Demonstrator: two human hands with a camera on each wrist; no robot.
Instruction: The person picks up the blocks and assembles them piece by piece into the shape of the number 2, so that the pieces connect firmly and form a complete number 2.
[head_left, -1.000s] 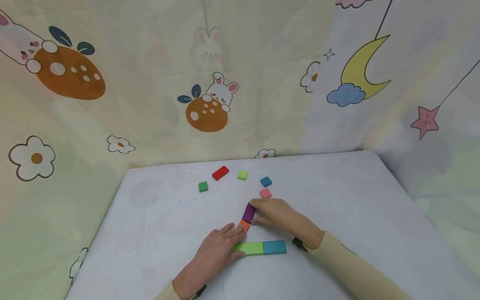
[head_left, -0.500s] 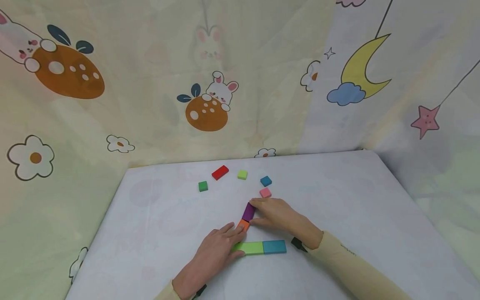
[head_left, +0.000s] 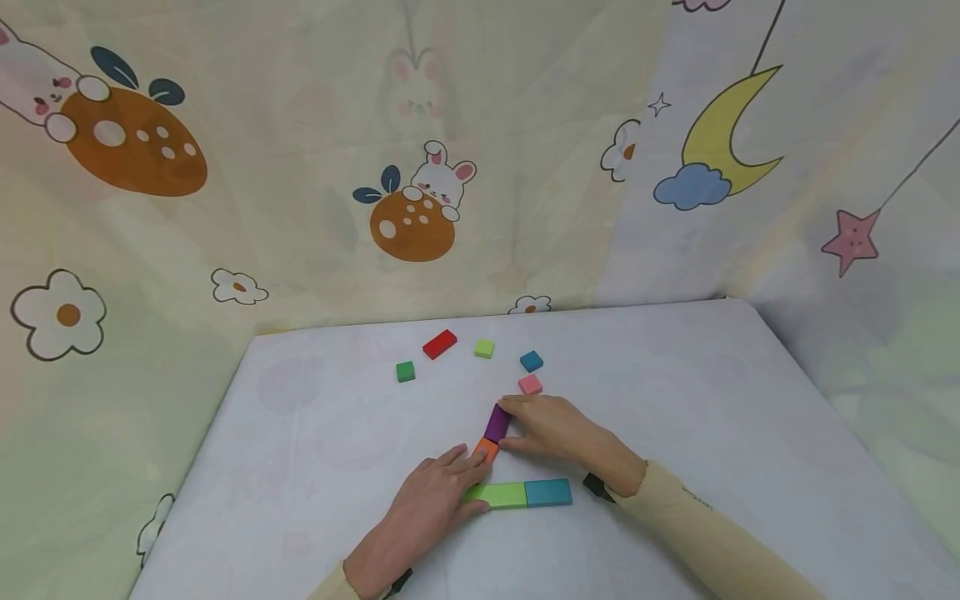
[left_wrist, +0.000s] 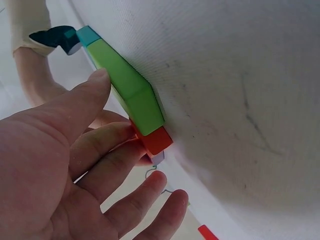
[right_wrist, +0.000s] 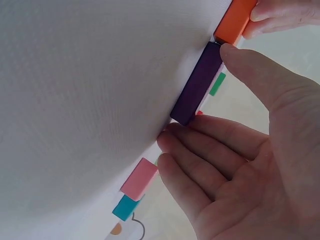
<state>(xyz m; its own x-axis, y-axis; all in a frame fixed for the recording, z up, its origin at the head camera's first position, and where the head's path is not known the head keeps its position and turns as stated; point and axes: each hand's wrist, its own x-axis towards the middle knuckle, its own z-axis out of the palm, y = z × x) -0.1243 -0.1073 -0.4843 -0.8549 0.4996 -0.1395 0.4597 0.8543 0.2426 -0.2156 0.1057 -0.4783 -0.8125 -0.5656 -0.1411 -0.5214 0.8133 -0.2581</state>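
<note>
In the head view a light green block [head_left: 504, 496] and a blue block [head_left: 548, 492] lie end to end in a row. From the green block's left part an orange block [head_left: 487, 449] slants away, and a purple block [head_left: 497, 423] continues it. My left hand [head_left: 431, 496] has its thumb against the green block and fingertips on the orange one, which it partly hides. My right hand [head_left: 558, 427] pinches the purple block lengthwise; in the right wrist view the thumb is at the end by the orange block [right_wrist: 236, 21], a finger at the other end.
Beyond the hands lie loose blocks: a pink one [head_left: 530, 384], a small blue one [head_left: 532, 361], a small light green one [head_left: 484, 348], a red one [head_left: 439, 344] and a dark green one [head_left: 406, 372]. A printed cloth [head_left: 300, 208] hangs behind the white table [head_left: 315, 467].
</note>
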